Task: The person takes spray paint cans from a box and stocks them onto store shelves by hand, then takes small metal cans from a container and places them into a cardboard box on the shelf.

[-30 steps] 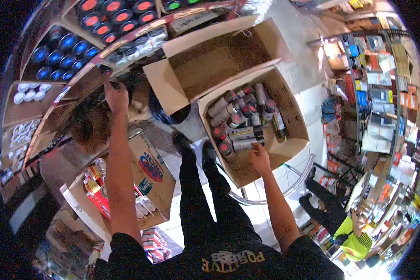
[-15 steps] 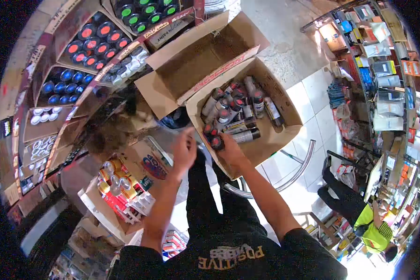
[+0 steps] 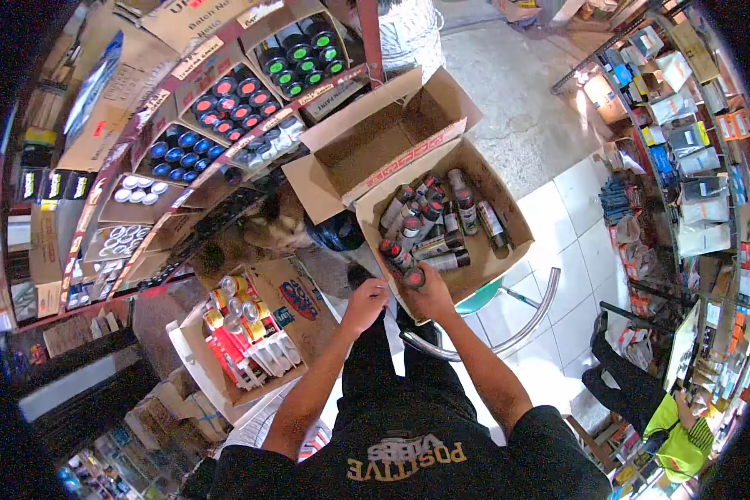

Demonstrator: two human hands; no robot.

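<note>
Head view: right hand (image 3: 435, 298), grip round one red-topped can (image 3: 414, 277); left hand (image 3: 364, 308), grip unclear

Looks like a shop, hardware/paint type, or its stockrm, can't tell which: L shelf (image 3: 369, 37) has cans in rows sorted by cap colour, i.e. green cans (image 3: 306, 64), red cans (image 3: 226, 103) & blue cans (image 3: 187, 158), w/ paper labels (image 3: 204, 54) along the edge. Also a ctn (image 3: 332, 98) reading PAINT, a box (image 3: 479, 273) of loose cans (image 3: 468, 218), & a 2nd box (image 3: 321, 329) w/ tins (image 3: 235, 307) & tubes (image 3: 262, 354). R side's packed w/ rows of pkts (image 3: 702, 200), white flr tiles (image 3: 567, 212) btwn, plus a person (image 3: 679, 437) in hi-vis top by the goods.
</note>
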